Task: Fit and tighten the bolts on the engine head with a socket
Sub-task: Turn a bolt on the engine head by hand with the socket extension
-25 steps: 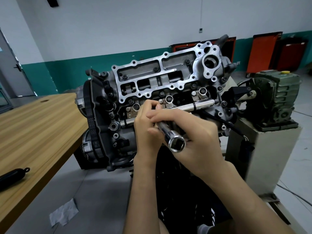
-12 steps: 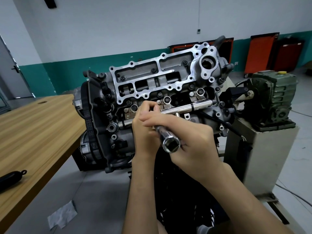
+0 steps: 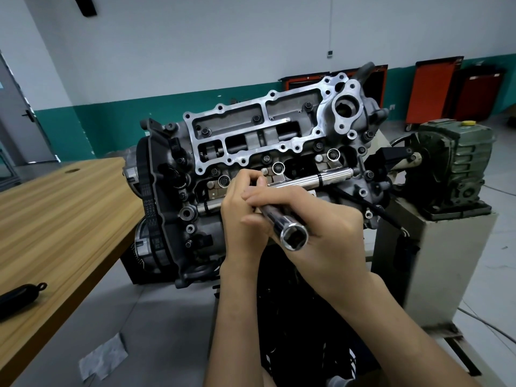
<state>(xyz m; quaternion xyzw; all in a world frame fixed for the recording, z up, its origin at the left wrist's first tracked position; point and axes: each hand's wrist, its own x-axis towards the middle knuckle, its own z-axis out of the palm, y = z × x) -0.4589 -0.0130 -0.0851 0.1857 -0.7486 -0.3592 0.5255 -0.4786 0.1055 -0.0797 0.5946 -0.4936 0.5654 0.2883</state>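
A: Where are we on the head (image 3: 325, 115)?
B: Fitting step, we judge. It sits tilted toward us on its stand, between the table (image 3: 55, 213) and the gearbox (image 3: 458, 163). Several bolts (image 3: 205, 131) already sit in the upper frame.
A: And the socket (image 3: 276, 219)?
B: In the right hand (image 3: 329, 233), fingers wrapped round its barrel. The hex mouth faces us, away from the head. The far end runs under the fingers toward the lower row, just below the shaft (image 3: 329, 177) lying across the head.
A: Is it on a bolt?
B: We can't tell. Both hands hide that end.
A: And the left hand (image 3: 240, 216)?
B: Against the head beside the socket's far end, fingers curled, thumb and forefinger close together. Whether they pinch a bolt we can't say; nothing shows between them.
A: Next move?
B: Our guess: we start a bolt by hand, square to the face, then seat the socket's working end on it and spin it down. We see no handle on the socket, so finger-tight only for now.
A: Risks?
B: Cross-threading in the casting if we go in crooked. The head is tilted, so a loose bolt could drop into the open wells.
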